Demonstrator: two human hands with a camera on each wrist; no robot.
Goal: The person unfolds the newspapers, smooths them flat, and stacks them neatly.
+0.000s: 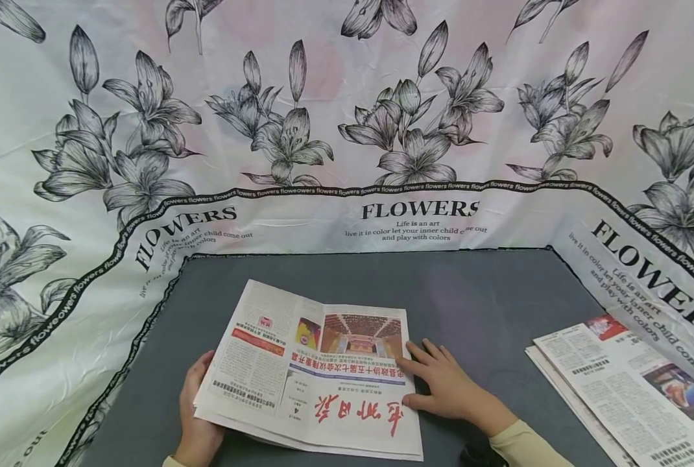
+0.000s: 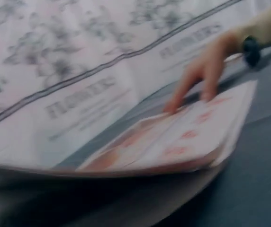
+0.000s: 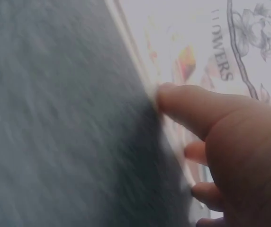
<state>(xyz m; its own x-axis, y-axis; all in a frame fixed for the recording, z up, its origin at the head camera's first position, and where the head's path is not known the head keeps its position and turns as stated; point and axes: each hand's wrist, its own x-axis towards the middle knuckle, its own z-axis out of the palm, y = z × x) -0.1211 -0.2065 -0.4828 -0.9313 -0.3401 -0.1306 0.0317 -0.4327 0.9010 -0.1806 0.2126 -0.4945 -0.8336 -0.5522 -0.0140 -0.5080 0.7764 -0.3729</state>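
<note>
A folded newspaper [image 1: 347, 376] with a red masthead, a photo and columns of print lies in front of me, its print upside down in the head view. My left hand [image 1: 200, 405] holds it by the left edge, part of the fingers hidden under the paper. That left part is raised off the surface, as the left wrist view shows. At the opposite edge, my right hand [image 1: 449, 386] has its fingers spread and fairly straight, fingertips touching the paper. In the right wrist view the thumb [image 3: 192, 104] meets the paper's edge.
More folded newspapers [image 1: 633, 389] lie stacked at the right side of the grey table [image 1: 464, 285]. Flower-printed white cloth [image 1: 300, 220] hangs around the back and sides. A dark band [image 2: 251, 51] is on the right wrist.
</note>
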